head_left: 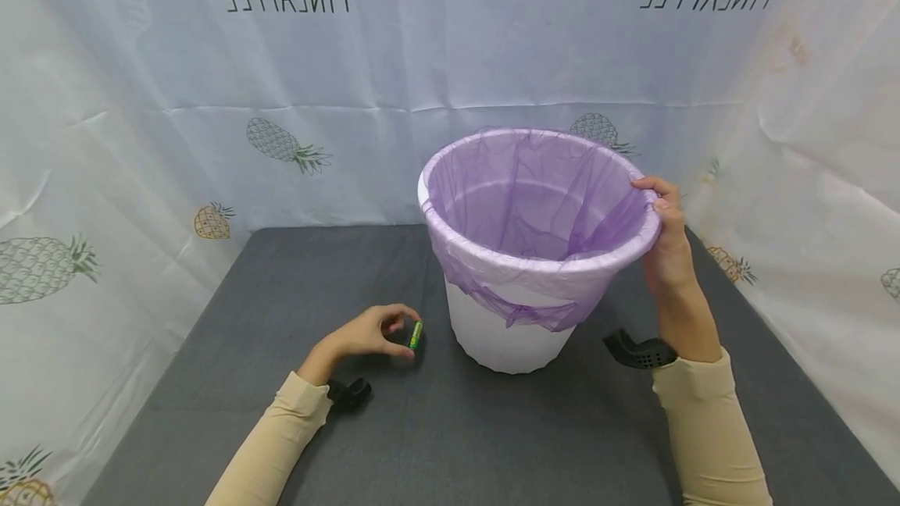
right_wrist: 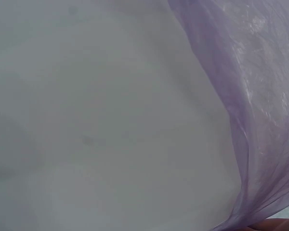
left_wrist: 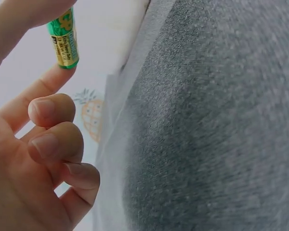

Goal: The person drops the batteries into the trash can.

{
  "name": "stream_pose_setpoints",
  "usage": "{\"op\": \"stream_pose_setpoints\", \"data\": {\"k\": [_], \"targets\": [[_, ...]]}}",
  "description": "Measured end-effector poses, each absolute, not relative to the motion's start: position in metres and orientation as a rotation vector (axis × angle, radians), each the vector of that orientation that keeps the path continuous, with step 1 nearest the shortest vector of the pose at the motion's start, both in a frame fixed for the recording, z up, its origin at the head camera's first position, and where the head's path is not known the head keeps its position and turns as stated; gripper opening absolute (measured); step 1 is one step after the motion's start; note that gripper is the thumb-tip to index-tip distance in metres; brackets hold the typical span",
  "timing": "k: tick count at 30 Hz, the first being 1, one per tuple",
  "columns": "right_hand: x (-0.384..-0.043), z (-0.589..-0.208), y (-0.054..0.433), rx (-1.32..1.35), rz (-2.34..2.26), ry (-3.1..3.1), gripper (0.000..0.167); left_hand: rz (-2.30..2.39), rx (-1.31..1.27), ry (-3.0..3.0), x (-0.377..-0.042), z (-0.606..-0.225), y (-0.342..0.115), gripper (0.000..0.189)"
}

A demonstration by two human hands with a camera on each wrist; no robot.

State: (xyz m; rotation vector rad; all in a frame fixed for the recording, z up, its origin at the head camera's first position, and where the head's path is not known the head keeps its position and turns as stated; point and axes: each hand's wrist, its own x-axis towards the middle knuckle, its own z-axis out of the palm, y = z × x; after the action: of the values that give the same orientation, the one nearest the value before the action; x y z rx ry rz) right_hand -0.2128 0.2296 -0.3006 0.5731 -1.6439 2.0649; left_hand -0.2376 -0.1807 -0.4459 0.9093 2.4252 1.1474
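My left hand (head_left: pixel 373 332) pinches a small green and yellow battery (head_left: pixel 416 335) by its two ends, between thumb and index finger, low over the table. In the left wrist view the battery (left_wrist: pixel 65 44) shows printed lettering, and the other fingers curl loosely below it. A white trash can (head_left: pixel 516 342) stands upright to the right of that hand. Its purple bag (head_left: pixel 534 217) lines the inside and folds down over the rim. My right hand (head_left: pixel 664 236) grips the can's rim at the right, fingers over the edge. The right wrist view is filled by the can's white wall (right_wrist: pixel 111 120) and the bag (right_wrist: pixel 269 86).
The dark grey table (head_left: pixel 281 295) runs up to a pale curtain (head_left: pixel 394 61) printed with pineapples, which hangs behind and at both sides. Black wrist mounts (head_left: pixel 640 351) sit at both cuffs.
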Motion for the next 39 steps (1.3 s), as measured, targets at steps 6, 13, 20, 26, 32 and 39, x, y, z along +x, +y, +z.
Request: {"op": "stream_pose_setpoints", "data": {"k": [6, 13, 20, 26, 32, 39], "targets": [[-0.215, -0.303, 0.229, 0.526, 2.073, -1.625, 0.021, 1.21, 0.866, 2.441, -0.238, -0.441, -0.188, 0.047], [-0.217, -0.305, 0.229, 0.509, 2.07, -1.61, 0.021, 1.289, 0.86, 2.477, -0.24, -0.433, -0.197, 0.047], [-0.216, -0.304, 0.229, 0.514, 2.072, -1.599, 0.021, 1.347, 0.849, 2.503, -0.24, -0.423, -0.201, 0.045], [-0.214, -0.303, 0.229, 0.539, 2.075, -1.617, 0.021, 1.356, 0.847, 2.534, -0.239, -0.413, -0.201, 0.044], [-0.213, -0.301, 0.229, 0.587, 2.075, -1.625, 0.022, 1.381, 0.857, 2.571, -0.238, -0.399, -0.201, 0.045], [-0.216, -0.303, 0.229, 0.534, 2.079, -1.605, 0.02, 1.461, 0.846, 2.587, -0.239, -0.381, -0.202, 0.044]]}}
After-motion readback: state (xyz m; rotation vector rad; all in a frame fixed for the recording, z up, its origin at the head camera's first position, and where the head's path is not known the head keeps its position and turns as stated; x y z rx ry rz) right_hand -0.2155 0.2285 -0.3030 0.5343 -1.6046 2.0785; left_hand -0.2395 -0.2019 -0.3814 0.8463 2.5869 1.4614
